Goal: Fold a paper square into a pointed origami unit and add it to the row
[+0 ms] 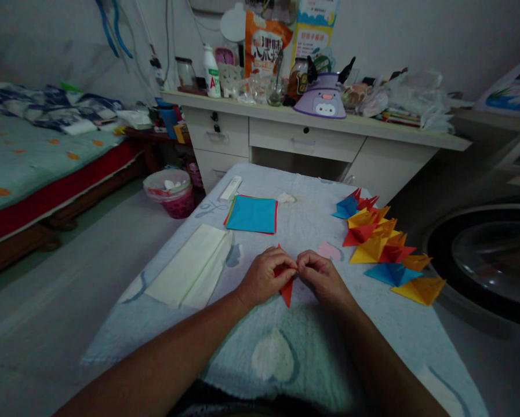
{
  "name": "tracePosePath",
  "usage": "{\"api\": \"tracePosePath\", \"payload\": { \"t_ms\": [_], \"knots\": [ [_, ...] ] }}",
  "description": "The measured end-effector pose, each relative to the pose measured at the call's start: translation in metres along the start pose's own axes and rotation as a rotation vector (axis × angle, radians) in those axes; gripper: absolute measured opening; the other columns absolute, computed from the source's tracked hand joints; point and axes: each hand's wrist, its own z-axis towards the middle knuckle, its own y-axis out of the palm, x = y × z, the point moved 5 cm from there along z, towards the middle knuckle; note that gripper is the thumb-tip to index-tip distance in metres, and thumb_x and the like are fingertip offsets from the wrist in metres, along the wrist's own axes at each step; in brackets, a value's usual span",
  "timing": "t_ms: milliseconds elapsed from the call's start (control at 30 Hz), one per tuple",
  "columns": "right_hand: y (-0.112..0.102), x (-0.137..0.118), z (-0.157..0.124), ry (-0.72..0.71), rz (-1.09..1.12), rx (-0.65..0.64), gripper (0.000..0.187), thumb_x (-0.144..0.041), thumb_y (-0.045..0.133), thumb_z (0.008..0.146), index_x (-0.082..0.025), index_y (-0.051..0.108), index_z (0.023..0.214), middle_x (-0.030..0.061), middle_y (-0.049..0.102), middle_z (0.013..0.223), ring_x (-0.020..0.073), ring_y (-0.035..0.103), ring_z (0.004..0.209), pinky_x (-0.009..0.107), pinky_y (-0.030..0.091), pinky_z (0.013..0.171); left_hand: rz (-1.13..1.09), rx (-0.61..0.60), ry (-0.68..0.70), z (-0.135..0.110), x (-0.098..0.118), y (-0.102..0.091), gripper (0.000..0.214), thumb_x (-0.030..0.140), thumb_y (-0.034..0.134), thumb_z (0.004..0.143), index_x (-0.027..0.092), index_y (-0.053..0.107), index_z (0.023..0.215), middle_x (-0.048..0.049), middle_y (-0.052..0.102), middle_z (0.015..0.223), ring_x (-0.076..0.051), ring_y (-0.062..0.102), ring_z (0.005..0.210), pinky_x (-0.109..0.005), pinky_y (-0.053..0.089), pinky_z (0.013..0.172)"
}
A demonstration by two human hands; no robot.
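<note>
Between my two hands is a folded piece of red-orange origami paper point(287, 292), with a pointed end showing below my fingers. My left hand point(266, 275) is closed, thumb and fingers pinching the paper from the left. Opposite it, my right hand point(323, 277) pinches at the paper's right tip, fingertips almost meeting the left ones. Part of the folded piece is hidden under my left fingers. Beyond my hands lies a stack of square origami paper point(253, 214), blue on top with red edges peeking out. To the right stand rows of folded paper cranes point(375, 243) in yellow, red and blue.
A folded pale cloth point(190, 266) lies left on the cloth-covered table point(268, 359), and a white strip-shaped object point(231, 189) sits behind it. A cluttered desk point(303, 139) stands beyond. On the floor at left is a pink bin point(177, 202); a washing machine point(494, 260) is at right.
</note>
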Motion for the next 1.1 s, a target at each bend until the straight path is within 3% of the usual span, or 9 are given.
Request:
{"api": "tracePosePath", "payload": {
  "t_ms": [167,333,500,667,1100],
  "knots": [
    [0.002,-0.003,-0.002,0.016,0.011,-0.005,0.015,-0.032,0.066,0.078,-0.021,0.056,0.075,-0.0011,0.050,0.072,0.0127,0.046,0.066,0.024,0.037,0.057,-0.032,0.015,-0.047,0.001,-0.002,-0.001,0.007,0.013,0.065,0.079,0.017,0.070,0.078,-0.0022,0.065,0.078,-0.016,0.060,0.078,-0.028,0.045,0.074],
    [0.001,-0.006,-0.005,-0.037,-0.129,0.064,0.012,-0.026,0.064,0.078,-0.023,0.057,0.089,-0.0003,0.057,0.080,0.0134,0.050,0.067,0.026,0.041,0.061,-0.075,0.038,-0.089,0.001,-0.004,-0.002,0.006,0.014,0.065,0.079,0.017,0.070,0.079,-0.0013,0.064,0.077,-0.014,0.060,0.075,-0.026,0.045,0.072],
    [0.002,-0.019,-0.004,-0.236,-0.348,0.090,0.004,-0.022,0.061,0.080,-0.022,0.060,0.084,0.0012,0.057,0.083,0.0172,0.056,0.080,0.030,0.044,0.074,-0.097,0.046,-0.106,0.001,-0.006,-0.003,0.006,0.014,0.064,0.079,0.017,0.070,0.079,-0.0011,0.063,0.077,-0.013,0.059,0.074,-0.025,0.045,0.071],
    [0.003,-0.031,-0.006,-0.356,-0.489,0.121,0.006,-0.018,0.060,0.081,-0.023,0.059,0.083,0.0017,0.058,0.083,0.0183,0.055,0.081,0.032,0.043,0.075,-0.111,0.059,-0.119,0.002,-0.006,-0.004,0.006,0.016,0.064,0.079,0.017,0.069,0.079,-0.0010,0.063,0.077,-0.013,0.058,0.072,-0.025,0.045,0.069],
    [0.005,-0.039,-0.010,-0.425,-0.592,0.117,0.008,-0.016,0.059,0.084,-0.023,0.062,0.085,0.0035,0.058,0.084,0.0201,0.056,0.085,0.035,0.043,0.077,-0.127,0.050,-0.139,0.002,-0.010,-0.003,0.004,0.015,0.065,0.078,0.016,0.069,0.079,-0.0001,0.063,0.076,-0.012,0.056,0.069,-0.023,0.042,0.065]
  ]
}}
